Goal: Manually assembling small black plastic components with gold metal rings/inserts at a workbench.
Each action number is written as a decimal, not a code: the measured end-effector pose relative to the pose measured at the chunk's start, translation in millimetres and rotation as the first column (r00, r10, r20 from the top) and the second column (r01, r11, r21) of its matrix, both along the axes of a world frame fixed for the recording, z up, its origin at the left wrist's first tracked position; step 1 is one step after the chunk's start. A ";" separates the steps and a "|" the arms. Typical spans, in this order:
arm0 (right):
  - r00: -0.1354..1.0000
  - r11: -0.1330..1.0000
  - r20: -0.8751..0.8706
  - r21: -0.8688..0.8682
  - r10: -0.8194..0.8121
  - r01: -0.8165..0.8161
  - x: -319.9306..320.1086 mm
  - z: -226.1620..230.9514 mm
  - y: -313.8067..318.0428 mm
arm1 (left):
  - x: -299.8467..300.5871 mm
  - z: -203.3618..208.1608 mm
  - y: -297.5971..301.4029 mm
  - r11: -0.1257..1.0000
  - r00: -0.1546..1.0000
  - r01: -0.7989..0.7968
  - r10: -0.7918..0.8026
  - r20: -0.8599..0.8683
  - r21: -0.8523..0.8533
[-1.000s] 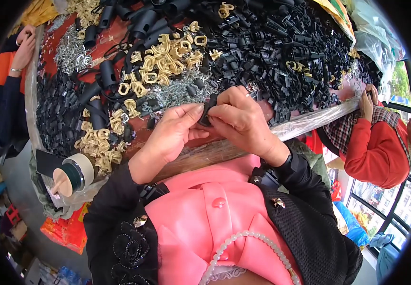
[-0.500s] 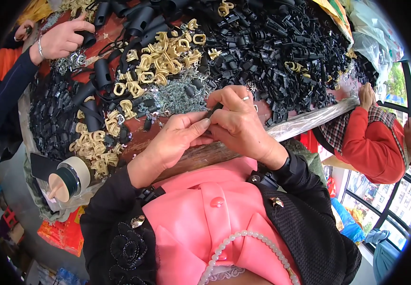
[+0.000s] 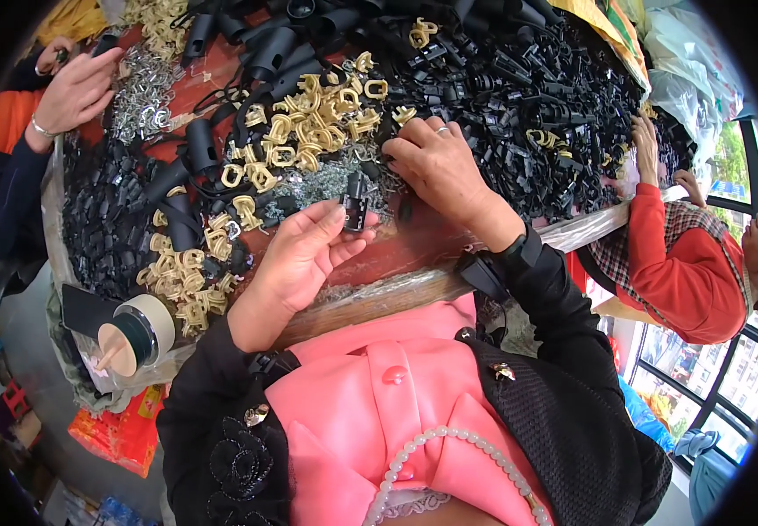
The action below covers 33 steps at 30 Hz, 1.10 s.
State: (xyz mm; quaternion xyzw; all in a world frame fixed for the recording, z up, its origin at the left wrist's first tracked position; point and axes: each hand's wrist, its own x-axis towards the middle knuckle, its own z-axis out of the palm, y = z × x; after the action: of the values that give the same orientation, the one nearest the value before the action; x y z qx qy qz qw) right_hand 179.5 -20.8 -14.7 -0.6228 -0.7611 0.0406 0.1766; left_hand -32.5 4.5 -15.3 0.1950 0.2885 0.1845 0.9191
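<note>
My left hand (image 3: pixel 304 254) pinches a small black plastic part (image 3: pixel 355 203) between thumb and fingers, upright above the table's near edge. A little further right, my right hand (image 3: pixel 444 171) reaches down with curled fingers to the border between a heap of tiny silvery metal pieces (image 3: pixel 313 186) and a large heap of black plastic parts (image 3: pixel 493 131). Its fingertips are closed together, and what they hold, if anything, is hidden. Beyond my left hand lies a pile of beige, ring-shaped plastic pieces (image 3: pixel 304 131).
Black tubes (image 3: pixel 269 53) lie at the far side of the red table. A thread spool (image 3: pixel 138 337) stands at the near left corner. At left, a co-worker's hand (image 3: pixel 72 96) hovers by metal rings; at right, another person in a red sleeve (image 3: pixel 646 245) reaches over the edge.
My hands have come apart. The left keeps the black part, now in plain sight; the right has moved away to the heaps. The left co-worker's hand has drawn back leftward.
</note>
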 end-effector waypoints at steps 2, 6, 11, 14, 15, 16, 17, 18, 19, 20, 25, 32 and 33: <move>0.999 0.999 0.035 0.023 0.029 -0.029 2.3 -4.5 3.5 | -0.7 -0.9 -0.1 1.000 1.000 -0.026 0.026 0.006 0.005; 1.000 0.998 0.016 0.063 -0.001 0.000 -0.6 -3.1 1.0 | 0.9 -1.0 -2.7 0.998 0.998 -0.055 0.055 0.032 0.009; 0.993 0.997 0.092 0.000 -0.077 0.077 -2.3 1.0 2.9 | 3.6 -0.8 -2.5 0.998 0.998 -0.053 0.052 0.040 0.028; 0.999 0.998 -0.042 0.064 -0.026 0.029 2.0 -5.2 0.3 | 3.1 -0.4 -3.8 0.998 0.998 -0.058 0.056 0.039 0.035; 0.994 0.995 -0.110 0.096 0.005 0.005 2.3 -5.7 -0.1 | 3.3 0.2 -3.5 0.997 0.997 -0.063 0.062 0.037 0.033; 0.994 0.995 -0.109 0.097 0.005 0.005 3.1 -6.4 0.0 | 3.5 0.7 -3.2 0.997 0.997 -0.067 0.066 0.033 0.031; 0.993 0.994 -0.119 0.105 -0.011 0.024 3.8 -6.5 0.1 | 3.8 1.0 -3.1 0.997 0.997 -0.070 0.069 0.029 0.029; 0.991 0.993 -0.130 0.112 -0.029 0.044 4.3 -5.9 0.0 | 3.7 0.7 -3.6 0.997 0.997 -0.066 0.065 0.028 0.031; 0.988 0.990 -0.140 0.118 -0.058 0.075 5.5 -5.2 -1.7 | 3.8 -0.1 -3.6 0.997 0.997 -0.069 0.068 0.024 0.040; 0.987 0.989 -0.140 0.119 -0.075 0.092 4.0 -4.8 -2.9 | 3.7 -0.9 -3.7 0.996 0.997 -0.069 0.069 0.020 0.049; 0.992 0.992 0.089 0.100 -0.092 0.083 2.6 -6.9 -0.6 | 9.3 -1.8 0.1 0.996 0.997 -0.078 0.077 0.025 0.030; 0.991 0.981 0.013 0.148 -0.130 0.127 3.3 -14.8 2.5 | 8.4 -4.0 1.3 0.991 0.994 -0.087 0.094 -0.063 0.100; 0.987 0.977 -0.066 0.145 -0.145 0.153 5.5 -14.3 1.0 | 9.6 -4.4 2.8 0.991 0.994 -0.078 0.086 -0.066 0.106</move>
State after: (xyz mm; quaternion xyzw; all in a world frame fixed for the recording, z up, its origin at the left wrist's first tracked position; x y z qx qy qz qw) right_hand 185.0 -19.8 -29.0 -0.6619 -0.7079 -0.0129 0.2462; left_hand -22.9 7.3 -19.6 0.2368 0.3186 0.2298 0.8886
